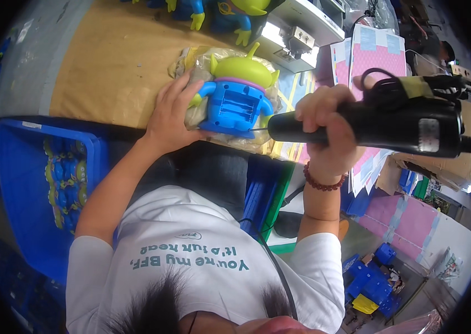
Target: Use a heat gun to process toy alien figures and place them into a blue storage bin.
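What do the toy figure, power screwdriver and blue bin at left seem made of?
Toy figure: likely hard plastic, satin, with crisply moulded compartment edges. Power screwdriver: casing probably smooth plastic, with soft highlights; coated metal possible. Blue bin: apparently plastic, semi-gloss, with a thick moulded rim.

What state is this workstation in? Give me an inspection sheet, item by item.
Surface: brown table; crumpled plastic under the toy figure.
Work items: toy figure, back up, battery compartment open; black power screwdriver, bit at the toy's lower right corner.
Clutter: more toys at the far edge; papers at right.
Hands: left hand holds the toy's left side; right hand grips the screwdriver.
Cables: black cable, bundled with yellow tape.
Surroundings: blue bin of figures at left.
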The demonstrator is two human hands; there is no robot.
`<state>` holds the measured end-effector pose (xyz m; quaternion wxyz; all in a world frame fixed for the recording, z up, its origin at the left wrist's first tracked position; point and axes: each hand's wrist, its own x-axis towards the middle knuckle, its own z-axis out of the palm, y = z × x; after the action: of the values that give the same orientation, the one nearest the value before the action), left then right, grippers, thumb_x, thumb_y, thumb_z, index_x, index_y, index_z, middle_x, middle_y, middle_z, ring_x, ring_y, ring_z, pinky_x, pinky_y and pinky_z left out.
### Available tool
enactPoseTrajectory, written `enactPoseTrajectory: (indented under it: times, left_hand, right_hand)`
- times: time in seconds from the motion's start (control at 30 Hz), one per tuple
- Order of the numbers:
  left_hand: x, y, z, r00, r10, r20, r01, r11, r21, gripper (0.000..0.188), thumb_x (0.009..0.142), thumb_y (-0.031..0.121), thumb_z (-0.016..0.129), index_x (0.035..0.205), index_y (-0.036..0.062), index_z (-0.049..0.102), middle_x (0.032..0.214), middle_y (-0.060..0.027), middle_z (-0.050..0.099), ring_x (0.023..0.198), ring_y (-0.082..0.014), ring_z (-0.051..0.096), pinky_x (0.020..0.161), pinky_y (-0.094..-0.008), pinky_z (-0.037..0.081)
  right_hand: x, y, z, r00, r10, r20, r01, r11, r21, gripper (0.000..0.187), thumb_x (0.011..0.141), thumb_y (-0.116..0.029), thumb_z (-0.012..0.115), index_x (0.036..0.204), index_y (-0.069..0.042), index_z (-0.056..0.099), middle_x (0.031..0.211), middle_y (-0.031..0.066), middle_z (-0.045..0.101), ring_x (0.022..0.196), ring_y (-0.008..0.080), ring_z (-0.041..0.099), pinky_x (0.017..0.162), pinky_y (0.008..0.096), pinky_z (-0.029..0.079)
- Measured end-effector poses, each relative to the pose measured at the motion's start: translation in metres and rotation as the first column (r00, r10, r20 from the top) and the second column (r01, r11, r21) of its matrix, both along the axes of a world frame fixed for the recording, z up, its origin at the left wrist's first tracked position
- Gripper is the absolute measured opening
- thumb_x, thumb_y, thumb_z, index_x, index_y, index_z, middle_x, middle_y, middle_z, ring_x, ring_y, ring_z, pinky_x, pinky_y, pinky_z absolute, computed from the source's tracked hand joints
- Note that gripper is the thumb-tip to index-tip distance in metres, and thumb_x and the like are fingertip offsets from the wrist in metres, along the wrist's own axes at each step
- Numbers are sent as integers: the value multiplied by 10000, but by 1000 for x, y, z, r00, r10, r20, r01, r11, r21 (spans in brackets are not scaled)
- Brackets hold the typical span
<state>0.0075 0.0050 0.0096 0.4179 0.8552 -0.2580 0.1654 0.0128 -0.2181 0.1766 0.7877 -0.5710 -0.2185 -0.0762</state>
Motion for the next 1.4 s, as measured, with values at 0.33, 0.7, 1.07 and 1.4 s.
enactPoseTrajectory:
  times: [0.33, 0.7, 1.07, 1.4]
  left_hand:
    - [0, 0, -1, 1000, -8, -4, 8, 1000, -27, 927, 607, 402, 831, 1365, 117, 379, 1427, -209, 357, 1271, -394, 384, 1042, -487, 310]
    - [0, 0, -2, 1000, 3, -2, -3, 999, -34, 941, 589, 401, 842, 1361, 118, 385, 1423, -208, 360, 1260, -398, 390, 1040, -487, 318]
    - [1, 3, -1, 1000, 1, -9, -2, 1000, -30, 976, 559, 361, 864, 1368, 119, 374, 1429, -206, 354, 1277, -393, 379, 1049, -485, 312]
    - [2, -2, 2, 1000, -20, 7, 21, 999, -51, 984, 543, 342, 871, 1363, 118, 374, 1422, -217, 370, 1268, -391, 399, 1030, -479, 327]
  right_hand:
    - [-8, 7, -7, 979, 194, 58, -191, 980, -63, 422, 740, -1, 702, 1090, -104, 489, 632, 44, 535, 545, 194, 525, 524, 327, 441]
    - [-4, 9, -9, 971, 221, 87, -214, 973, -81, 459, 734, 41, 686, 1112, -110, 473, 655, 46, 549, 545, 197, 547, 536, 315, 459]
    - [27, -9, 20, 987, 155, 33, -153, 986, -65, 376, 780, -91, 625, 1097, -95, 423, 672, 7, 456, 561, 126, 462, 562, 299, 408]
    - [147, -36, 6, 937, -348, -22, 339, 925, -173, 185, 784, -4, 595, 946, 17, 508, 673, 99, 547, 598, 191, 545, 612, 351, 470]
